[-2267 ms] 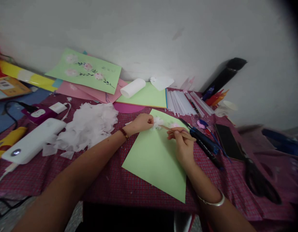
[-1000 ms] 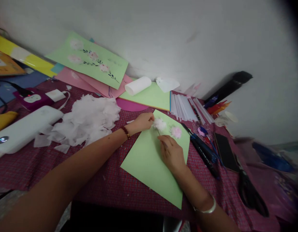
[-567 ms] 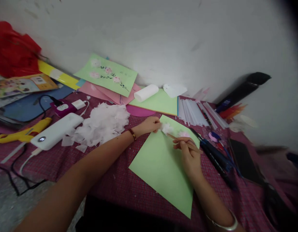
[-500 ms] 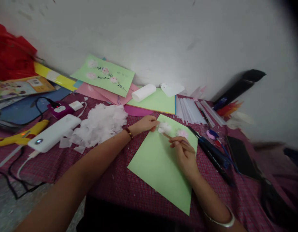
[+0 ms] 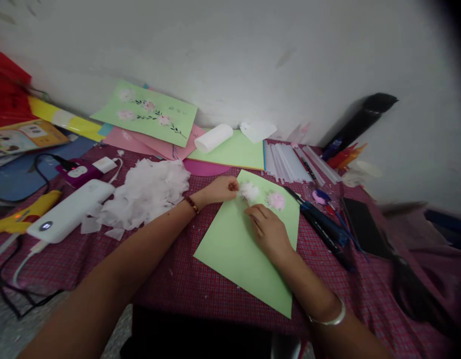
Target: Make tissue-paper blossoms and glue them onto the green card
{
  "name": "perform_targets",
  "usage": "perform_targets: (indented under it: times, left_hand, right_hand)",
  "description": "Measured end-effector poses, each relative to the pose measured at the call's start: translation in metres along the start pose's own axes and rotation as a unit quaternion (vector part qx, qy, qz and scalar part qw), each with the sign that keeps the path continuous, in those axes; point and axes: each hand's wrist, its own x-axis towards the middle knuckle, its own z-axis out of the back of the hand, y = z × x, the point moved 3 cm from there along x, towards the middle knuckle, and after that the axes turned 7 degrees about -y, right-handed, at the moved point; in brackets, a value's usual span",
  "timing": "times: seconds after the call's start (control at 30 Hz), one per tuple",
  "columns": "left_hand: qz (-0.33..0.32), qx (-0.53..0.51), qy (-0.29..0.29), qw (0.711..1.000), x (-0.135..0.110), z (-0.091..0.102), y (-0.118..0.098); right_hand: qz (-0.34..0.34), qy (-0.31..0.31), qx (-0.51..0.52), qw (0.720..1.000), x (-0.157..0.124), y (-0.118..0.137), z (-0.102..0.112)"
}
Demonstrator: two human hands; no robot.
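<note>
A sheet of light green paper [image 5: 234, 244] lies at an angle in front of me. Near its top are a fluffy white flower [image 5: 249, 191] and a pale pink flower [image 5: 276, 201]. My right hand [image 5: 271, 232] rests over the sheet, closed on a thin brownish stick [image 5: 247, 202] whose tip meets the white flower's lower edge. At the sheet's upper left edge, my left hand [image 5: 221, 189] has its fingers curled together beside the white flower; whatever they may pinch is hidden. A heap of white paper pieces [image 5: 151, 187] lies to its left.
Left of the heap are a white power bank [image 5: 71, 212] and a yellow glue gun [image 5: 32, 212]. A green card with flowers [image 5: 155, 112] leans on the wall. Glue sticks [image 5: 286, 163], a black pen [image 5: 328, 239], a phone [image 5: 365, 227] and black scissors [image 5: 417, 294] lie right.
My right hand has moved left, uncovering the pink flower, and the stick now points more upright at the white flower. My left hand stays by the sheet's edge. The view has shifted slightly.
</note>
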Motion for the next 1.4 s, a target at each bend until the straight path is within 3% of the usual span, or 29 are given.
perform_targets:
  times: [0.2, 0.53, 0.63, 0.8, 0.93, 1.07, 1.2, 1.4]
  left_hand:
    - [-0.021, 0.117, -0.018, 0.993, 0.004, -0.008, -0.005]
    - [-0.045, 0.187, -0.038, 0.981, 0.008, -0.015, -0.008]
    - [-0.031, 0.178, -0.027, 0.983, 0.009, -0.014, -0.009]
    - [0.021, 0.126, -0.006, 0.992, 0.015, -0.013, -0.007]
    - [0.045, 0.106, 0.018, 0.993, 0.016, -0.011, -0.007]
    - [0.058, 0.112, -0.002, 0.992, 0.008, -0.007, -0.010]
    - [0.042, 0.169, -0.050, 0.983, -0.002, 0.026, -0.010]
    - [0.086, 0.280, -0.095, 0.951, 0.002, 0.138, -0.007]
  right_hand:
    - [0.004, 0.001, -0.020, 1.000, 0.001, 0.001, -0.001]
    - [-0.047, -0.050, 0.134, 0.989, -0.003, -0.004, 0.007]
    - [-0.096, -0.115, 0.197, 0.969, -0.004, -0.007, 0.018]
    - [-0.192, -0.223, 0.292, 0.910, -0.002, -0.016, 0.038]
    - [-0.230, -0.191, 0.366, 0.881, -0.003, -0.027, 0.032]
    - [-0.246, -0.127, 0.382, 0.882, -0.006, -0.034, 0.022]
    - [-0.240, -0.091, 0.379, 0.889, -0.005, -0.032, 0.022]
    - [-0.215, -0.082, 0.353, 0.907, 0.000, -0.026, 0.026]
